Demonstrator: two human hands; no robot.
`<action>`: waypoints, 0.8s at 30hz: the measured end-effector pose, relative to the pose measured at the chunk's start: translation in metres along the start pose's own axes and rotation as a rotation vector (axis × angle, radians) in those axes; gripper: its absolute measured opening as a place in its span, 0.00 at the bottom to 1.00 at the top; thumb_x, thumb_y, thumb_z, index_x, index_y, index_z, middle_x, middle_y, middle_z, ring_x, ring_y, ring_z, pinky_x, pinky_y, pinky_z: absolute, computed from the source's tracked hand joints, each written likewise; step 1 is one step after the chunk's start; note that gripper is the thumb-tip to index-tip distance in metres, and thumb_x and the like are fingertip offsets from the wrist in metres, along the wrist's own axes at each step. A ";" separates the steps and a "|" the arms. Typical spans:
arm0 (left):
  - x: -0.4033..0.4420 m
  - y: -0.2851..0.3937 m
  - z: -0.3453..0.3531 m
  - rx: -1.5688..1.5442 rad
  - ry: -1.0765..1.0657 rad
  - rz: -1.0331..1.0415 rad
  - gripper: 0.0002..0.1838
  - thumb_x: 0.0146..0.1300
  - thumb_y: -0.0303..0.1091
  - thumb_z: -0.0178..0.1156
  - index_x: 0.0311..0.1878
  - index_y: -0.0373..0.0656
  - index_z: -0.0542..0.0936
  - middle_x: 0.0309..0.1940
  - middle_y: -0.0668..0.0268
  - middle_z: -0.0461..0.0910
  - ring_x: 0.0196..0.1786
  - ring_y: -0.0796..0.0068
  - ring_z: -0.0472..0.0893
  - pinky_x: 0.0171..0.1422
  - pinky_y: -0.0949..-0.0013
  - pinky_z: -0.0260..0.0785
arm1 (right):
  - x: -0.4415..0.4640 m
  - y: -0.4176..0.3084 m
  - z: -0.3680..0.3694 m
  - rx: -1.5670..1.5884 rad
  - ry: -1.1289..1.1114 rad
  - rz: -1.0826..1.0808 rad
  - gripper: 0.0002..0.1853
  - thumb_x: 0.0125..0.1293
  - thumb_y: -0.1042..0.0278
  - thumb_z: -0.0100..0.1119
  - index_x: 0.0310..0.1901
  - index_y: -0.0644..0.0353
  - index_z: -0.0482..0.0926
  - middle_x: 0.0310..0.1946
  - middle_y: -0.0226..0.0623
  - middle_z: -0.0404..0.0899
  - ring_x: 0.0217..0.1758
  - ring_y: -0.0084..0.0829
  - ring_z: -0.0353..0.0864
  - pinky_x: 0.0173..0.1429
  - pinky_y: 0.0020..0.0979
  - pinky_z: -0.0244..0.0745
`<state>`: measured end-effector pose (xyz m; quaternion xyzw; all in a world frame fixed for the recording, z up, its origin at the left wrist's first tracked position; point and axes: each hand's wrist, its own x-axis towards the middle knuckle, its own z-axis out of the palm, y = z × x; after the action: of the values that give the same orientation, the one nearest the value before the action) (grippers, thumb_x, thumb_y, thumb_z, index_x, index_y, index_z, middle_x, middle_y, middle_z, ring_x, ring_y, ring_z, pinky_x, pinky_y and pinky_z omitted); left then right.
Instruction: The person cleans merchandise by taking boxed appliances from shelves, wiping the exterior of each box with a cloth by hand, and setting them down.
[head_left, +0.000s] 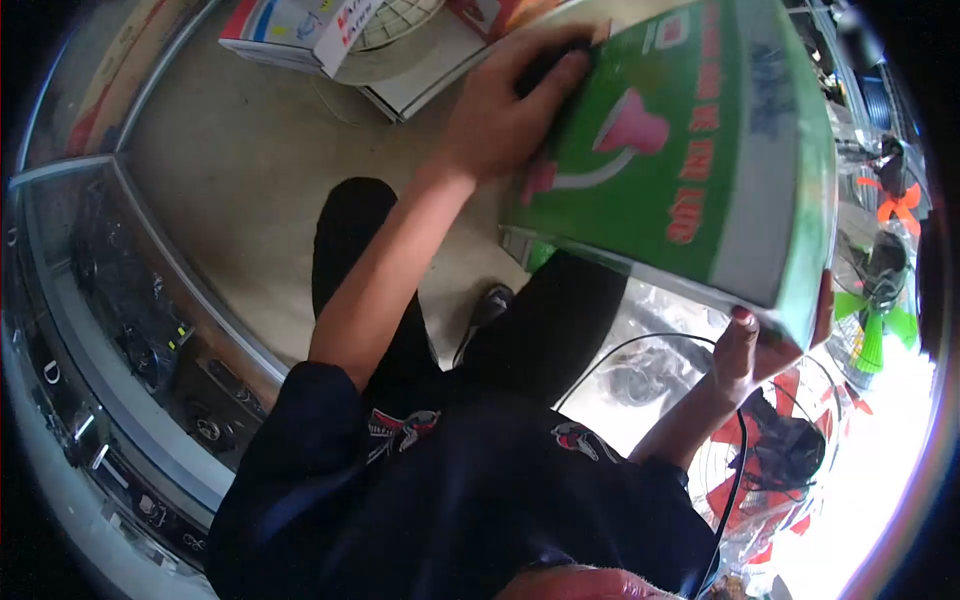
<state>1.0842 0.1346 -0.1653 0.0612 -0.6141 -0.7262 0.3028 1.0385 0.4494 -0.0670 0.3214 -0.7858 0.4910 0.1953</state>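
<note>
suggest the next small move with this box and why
Probably shift the right hand inward along the near edge of the large rectangular green cardboard box: it holds only the near-right corner, while the left hand touches the far-left side, so support looks uneven.

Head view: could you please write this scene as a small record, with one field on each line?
Held item: green box with a pink lamp picture
Left hand: left hand at the box's left edge
Right hand: right hand at its near right corner, thumb on the printed face
Left side: glass case with a metal frame
Right side: green fan blades, red fan blades
</note>
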 end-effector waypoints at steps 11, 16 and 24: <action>-0.056 0.038 0.070 0.042 0.047 0.181 0.19 0.81 0.33 0.58 0.70 0.44 0.81 0.66 0.57 0.81 0.68 0.65 0.81 0.74 0.62 0.72 | -0.078 -0.015 -0.054 0.005 -0.243 0.210 0.52 0.56 0.56 0.88 0.74 0.67 0.65 0.66 0.51 0.75 0.68 0.43 0.80 0.71 0.44 0.79; -0.153 0.031 0.054 -0.010 0.145 -0.213 0.19 0.80 0.29 0.56 0.70 0.37 0.80 0.66 0.50 0.81 0.70 0.58 0.80 0.76 0.59 0.70 | -0.093 -0.026 -0.050 -0.116 -0.275 0.117 0.46 0.62 0.64 0.83 0.75 0.64 0.62 0.67 0.51 0.74 0.68 0.45 0.81 0.72 0.47 0.77; -0.110 0.044 0.046 -0.026 -0.154 0.483 0.19 0.76 0.29 0.59 0.67 0.34 0.83 0.68 0.48 0.79 0.73 0.55 0.78 0.77 0.55 0.69 | -0.114 -0.022 -0.060 -0.239 -0.242 0.049 0.43 0.66 0.66 0.79 0.76 0.61 0.61 0.69 0.48 0.71 0.70 0.44 0.78 0.74 0.46 0.75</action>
<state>1.1681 0.2284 -0.1450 -0.1468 -0.6227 -0.6433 0.4205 1.1351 0.5327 -0.0976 0.3335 -0.8640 0.3562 0.1240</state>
